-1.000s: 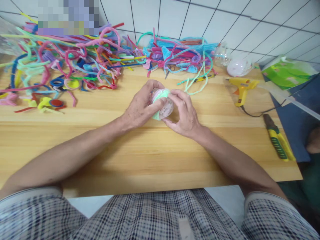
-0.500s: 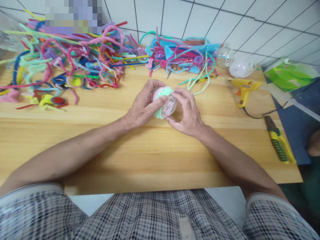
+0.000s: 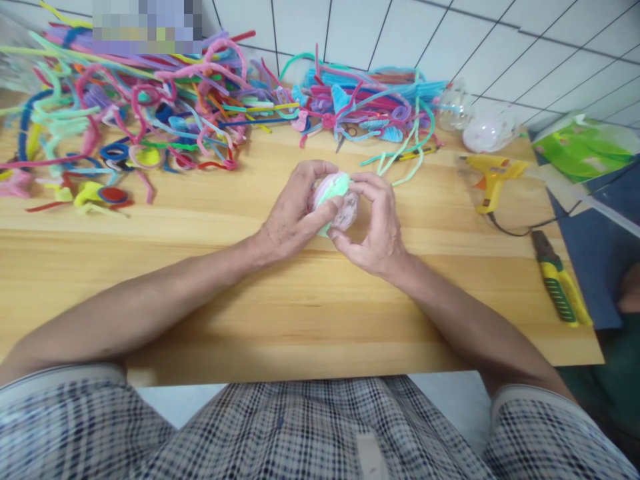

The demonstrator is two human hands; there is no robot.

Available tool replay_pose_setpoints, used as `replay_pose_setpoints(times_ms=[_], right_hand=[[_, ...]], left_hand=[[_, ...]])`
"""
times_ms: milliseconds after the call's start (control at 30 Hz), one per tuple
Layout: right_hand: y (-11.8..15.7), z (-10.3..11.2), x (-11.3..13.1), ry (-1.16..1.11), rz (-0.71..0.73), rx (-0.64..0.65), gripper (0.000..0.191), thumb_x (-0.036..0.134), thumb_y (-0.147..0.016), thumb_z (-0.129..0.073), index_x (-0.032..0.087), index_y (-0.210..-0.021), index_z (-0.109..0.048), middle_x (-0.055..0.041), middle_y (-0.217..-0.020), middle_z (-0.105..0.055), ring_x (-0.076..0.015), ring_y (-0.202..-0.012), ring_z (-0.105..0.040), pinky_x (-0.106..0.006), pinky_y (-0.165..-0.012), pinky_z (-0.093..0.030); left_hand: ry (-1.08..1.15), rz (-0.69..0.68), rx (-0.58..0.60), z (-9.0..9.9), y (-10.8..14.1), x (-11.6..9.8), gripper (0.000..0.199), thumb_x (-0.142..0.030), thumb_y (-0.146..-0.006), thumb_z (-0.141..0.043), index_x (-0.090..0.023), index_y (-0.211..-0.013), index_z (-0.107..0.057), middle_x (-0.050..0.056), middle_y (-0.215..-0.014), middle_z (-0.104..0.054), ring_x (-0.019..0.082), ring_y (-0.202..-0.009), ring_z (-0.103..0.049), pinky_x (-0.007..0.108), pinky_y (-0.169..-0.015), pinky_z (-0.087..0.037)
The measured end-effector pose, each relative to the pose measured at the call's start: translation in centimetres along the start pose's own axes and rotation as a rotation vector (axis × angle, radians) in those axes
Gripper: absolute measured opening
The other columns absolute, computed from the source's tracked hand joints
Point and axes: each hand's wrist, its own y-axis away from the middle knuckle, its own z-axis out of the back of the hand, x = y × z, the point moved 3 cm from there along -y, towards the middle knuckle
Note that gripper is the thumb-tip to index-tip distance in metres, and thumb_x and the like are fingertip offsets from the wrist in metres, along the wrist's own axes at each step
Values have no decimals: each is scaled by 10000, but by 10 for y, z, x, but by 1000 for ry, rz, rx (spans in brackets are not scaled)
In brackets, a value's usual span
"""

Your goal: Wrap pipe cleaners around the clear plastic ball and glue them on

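Note:
Over the middle of the table, both my hands hold a clear ball (image 3: 349, 212) partly wrapped in mint-green and pale pink pipe cleaners. My left hand (image 3: 300, 212) is curled round the wrapped left side, its thumb lying across the green band. From the right, my right hand (image 3: 374, 223) grips the ball with its fingers at the top and the thumb at the lower edge. The ball's underside and far left are hidden by my hands.
A large tangle of coloured pipe cleaners (image 3: 145, 100) covers the back left, with scissors (image 3: 341, 141) near more bundles. At the right lie clear balls (image 3: 487, 133), a yellow glue gun (image 3: 493, 179) with its cord, pliers (image 3: 557, 283) and a green package (image 3: 583, 147).
The ball has turned slightly in my hands and moved a little to the right in view. My right fingers are more bent; both hands keep hold of it.

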Motion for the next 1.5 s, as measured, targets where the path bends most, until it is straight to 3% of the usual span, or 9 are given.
replay_pose_setpoints(times_ms=[400, 767, 1000, 1267, 1500], right_hand=[[1, 0, 0, 21, -11, 10, 847, 421, -886, -851, 301, -1597, -407, -179, -1579, -585, -444, -1490, -606, -782, -1254, -515], [2, 2, 0, 74, -15, 36, 834, 442, -880, -854, 302, -1572, -410, -176, -1531, -589, -441, -1435, -621, -768, -1198, -551], [3, 2, 0, 68, -6, 35, 823, 448, -889, -844, 310, -1580, -420, -183, -1530, -605, -452, -1432, -633, -770, -1215, -544], [4, 1, -3, 65, -41, 60, 817, 502, -906, -838, 307, -1583, -426, -185, -1550, -606, -464, -1456, -621, -800, -1255, -503], [2, 3, -3, 51, -19, 9, 759, 457, -934, -816, 291, -1578, -449, -184, -1516, -622, -443, -1435, -637, -784, -1228, -534]], left_hand=[[-126, -79, 13, 2, -2, -5, 528, -653, -1177, -502, -283, -1549, -560, 143, -1500, -685, 330, -1441, -662, 573, -1274, -551], [-184, -125, -8, 1, 1, -11, 481, -596, -1191, -492, -260, -1529, -562, 139, -1470, -706, 305, -1407, -670, 526, -1262, -552], [-158, -100, -3, 1, 0, -10, 485, -606, -1180, -498, -284, -1534, -575, 139, -1464, -701, 331, -1422, -650, 576, -1283, -521], [-143, -64, 43, 6, 1, -12, 485, -562, -1217, -369, -296, -1567, -574, 125, -1549, -665, 331, -1504, -605, 587, -1329, -487], [-166, -200, 126, 8, -5, -8, 707, -683, -1102, -635, -274, -1652, -466, 174, -1568, -624, 358, -1511, -602, 614, -1289, -533]])
